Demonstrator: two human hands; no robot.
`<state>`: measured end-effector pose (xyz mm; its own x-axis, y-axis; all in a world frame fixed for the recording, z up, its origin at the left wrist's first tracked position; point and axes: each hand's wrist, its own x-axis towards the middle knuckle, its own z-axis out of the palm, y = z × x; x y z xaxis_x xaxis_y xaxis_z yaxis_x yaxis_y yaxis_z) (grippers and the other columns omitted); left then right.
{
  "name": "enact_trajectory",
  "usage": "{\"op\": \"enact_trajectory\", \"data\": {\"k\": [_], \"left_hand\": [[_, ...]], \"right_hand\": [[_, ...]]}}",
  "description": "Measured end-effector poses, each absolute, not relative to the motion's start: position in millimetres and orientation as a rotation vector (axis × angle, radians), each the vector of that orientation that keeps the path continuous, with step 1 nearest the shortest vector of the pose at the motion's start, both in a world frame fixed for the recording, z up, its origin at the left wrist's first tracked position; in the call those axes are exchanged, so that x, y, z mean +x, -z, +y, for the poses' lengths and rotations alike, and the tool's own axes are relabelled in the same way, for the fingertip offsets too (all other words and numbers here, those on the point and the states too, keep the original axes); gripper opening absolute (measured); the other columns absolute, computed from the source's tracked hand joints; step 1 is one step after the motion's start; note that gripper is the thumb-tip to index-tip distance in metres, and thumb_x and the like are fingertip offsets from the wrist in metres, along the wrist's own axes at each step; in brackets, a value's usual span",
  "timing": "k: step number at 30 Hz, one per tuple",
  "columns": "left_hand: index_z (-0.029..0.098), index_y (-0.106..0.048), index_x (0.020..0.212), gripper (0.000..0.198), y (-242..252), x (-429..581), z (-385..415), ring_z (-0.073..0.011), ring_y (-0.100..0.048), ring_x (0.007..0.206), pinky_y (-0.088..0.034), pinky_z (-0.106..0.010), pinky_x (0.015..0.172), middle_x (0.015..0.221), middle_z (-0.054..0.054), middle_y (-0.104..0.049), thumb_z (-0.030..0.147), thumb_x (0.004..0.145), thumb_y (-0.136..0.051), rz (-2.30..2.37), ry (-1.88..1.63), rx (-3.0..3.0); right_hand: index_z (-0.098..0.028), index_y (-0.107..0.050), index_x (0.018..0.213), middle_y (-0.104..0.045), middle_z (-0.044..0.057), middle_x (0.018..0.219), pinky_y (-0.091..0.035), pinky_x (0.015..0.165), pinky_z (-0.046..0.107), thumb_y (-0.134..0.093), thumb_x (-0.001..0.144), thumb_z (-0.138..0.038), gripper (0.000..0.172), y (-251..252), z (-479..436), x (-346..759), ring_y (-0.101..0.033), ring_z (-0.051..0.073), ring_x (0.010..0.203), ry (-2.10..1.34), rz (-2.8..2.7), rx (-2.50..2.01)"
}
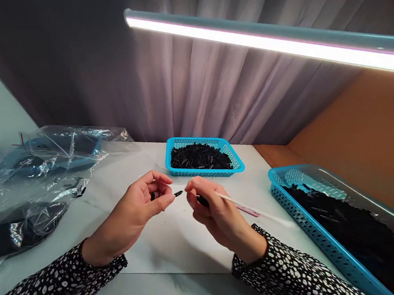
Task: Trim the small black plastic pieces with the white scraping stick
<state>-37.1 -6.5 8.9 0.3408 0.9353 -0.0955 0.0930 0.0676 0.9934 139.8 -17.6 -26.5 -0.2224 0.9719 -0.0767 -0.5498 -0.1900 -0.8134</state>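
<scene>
My left hand (pixel 143 200) is closed, pinching a small black plastic piece (pixel 178 193) that sticks out past the thumb toward the right. Another bit of black shows among its curled fingers, maybe a ring; I cannot tell. Just right of the piece is my right hand (pixel 213 207), its fingers curled. A thin white stick (pixel 234 200) lies between its thumb and forefinger and slants back to the right. Something black (pixel 202 201) sits in that palm, mostly hidden by the fingers. The two hands are close together above the white table (pixel 177 247), not touching.
Behind the hands stands a blue basket (pixel 205 171) heaped with small black pieces. A larger blue basket (pixel 306 223) of black pieces, partly under clear plastic, is at right. Clear plastic bags (pixel 67 170) cover the left side. A pinkish strip (pixel 248 211) lies near my right hand. A tube lamp (pixel 260 42) hangs above.
</scene>
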Motion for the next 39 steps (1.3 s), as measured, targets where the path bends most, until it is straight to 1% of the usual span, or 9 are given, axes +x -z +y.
{"op": "enact_trajectory", "data": {"k": [5,9,12,17,21,25,29,34,39], "left_hand": [[0.023,-0.059,0.101,0.023,-9.9,-36.6,-6.0,-0.0153,-0.05,0.082,-0.039,-0.031,0.077,0.082,0.003,-0.058,0.032,0.084,-0.073,0.996,-0.824,1.345],[0.023,-0.06,0.106,0.021,-13.7,-40.6,-3.3,-0.0178,-0.051,0.086,-0.039,-0.034,0.079,0.089,0.0,-0.062,0.026,0.085,-0.066,1.025,-0.806,1.331],[0.025,-0.061,0.115,0.032,-14.7,-45.3,-1.0,-0.0201,-0.054,0.093,-0.04,-0.037,0.085,0.098,-0.003,-0.065,0.017,0.084,-0.06,1.038,-0.785,1.336],[0.032,-0.054,0.13,0.04,-7.6,-48.4,3.5,-0.0186,-0.062,0.095,-0.044,-0.036,0.085,0.113,-0.003,-0.064,0.028,0.092,-0.065,0.995,-0.79,1.412],[0.024,-0.06,0.109,0.038,-5.3,-46.1,6.5,-0.0165,-0.067,0.08,-0.047,-0.031,0.074,0.091,0.001,-0.067,0.028,0.079,-0.083,1.021,-0.925,1.331],[0.017,-0.068,0.086,0.026,-11.3,-44.1,6.2,-0.015,-0.067,0.071,-0.05,-0.031,0.071,0.082,-0.002,-0.073,0.028,0.073,-0.088,0.987,-0.986,1.28],[0.018,-0.078,0.089,0.025,-14.3,-43.2,4.1,-0.0164,-0.068,0.074,-0.053,-0.031,0.073,0.079,-0.004,-0.077,0.035,0.073,-0.088,1.009,-1.004,1.257],[0.021,-0.08,0.1,0.029,-10.8,-43.3,3.1,-0.0188,-0.072,0.082,-0.057,-0.033,0.08,0.085,-0.004,-0.078,0.032,0.074,-0.088,1.0,-0.955,1.241],[0.019,-0.076,0.088,0.018,-9.3,-44.3,4.0,-0.0144,-0.071,0.069,-0.058,-0.028,0.069,0.079,-0.001,-0.075,0.027,0.076,-0.086,0.966,-0.971,1.272]], "right_hand": [[-0.017,-0.057,0.068,-0.031,-0.012,0.052,-0.011,0.043,0.021,-0.082,0.075,-0.046,0.038,29.4,-20.3,136.2,-0.013,0.005,0.048,-1.692,-0.929,-0.783],[-0.018,-0.054,0.066,-0.03,-0.011,0.053,-0.011,0.044,0.022,-0.082,0.074,-0.046,0.041,29.6,-19.9,137.4,-0.014,0.006,0.049,-1.676,-0.922,-0.794],[-0.019,-0.054,0.066,-0.031,-0.011,0.053,-0.011,0.044,0.022,-0.082,0.075,-0.045,0.04,27.9,-20.1,137.9,-0.013,0.006,0.05,-1.651,-0.904,-0.815],[-0.018,-0.06,0.067,-0.032,-0.01,0.054,-0.012,0.044,0.023,-0.081,0.076,-0.044,0.035,27.9,-19.1,138.4,-0.015,0.007,0.05,-1.618,-0.91,-0.813],[-0.017,-0.074,0.088,-0.031,-0.009,0.056,-0.012,0.045,0.023,-0.08,0.078,-0.041,0.027,30.0,-17.9,139.5,-0.019,0.008,0.052,-1.576,-0.909,-0.796],[-0.018,-0.076,0.093,-0.03,-0.009,0.058,-0.013,0.046,0.023,-0.082,0.076,-0.04,0.028,29.3,-17.7,140.0,-0.019,0.008,0.053,-1.592,-0.851,-0.797],[-0.018,-0.076,0.09,-0.034,-0.009,0.056,-0.012,0.045,0.022,-0.084,0.072,-0.04,0.029,27.2,-17.5,139.4,-0.019,0.008,0.052,-1.621,-0.815,-0.791],[-0.017,-0.076,0.086,-0.035,-0.009,0.054,-0.011,0.043,0.022,-0.085,0.071,-0.04,0.029,25.6,-17.9,138.6,-0.017,0.007,0.05,-1.639,-0.792,-0.79],[-0.016,-0.074,0.087,-0.036,-0.01,0.053,-0.011,0.042,0.021,-0.083,0.073,-0.038,0.029,24.6,-18.6,138.9,-0.016,0.006,0.048,-1.639,-0.801,-0.775]]}}
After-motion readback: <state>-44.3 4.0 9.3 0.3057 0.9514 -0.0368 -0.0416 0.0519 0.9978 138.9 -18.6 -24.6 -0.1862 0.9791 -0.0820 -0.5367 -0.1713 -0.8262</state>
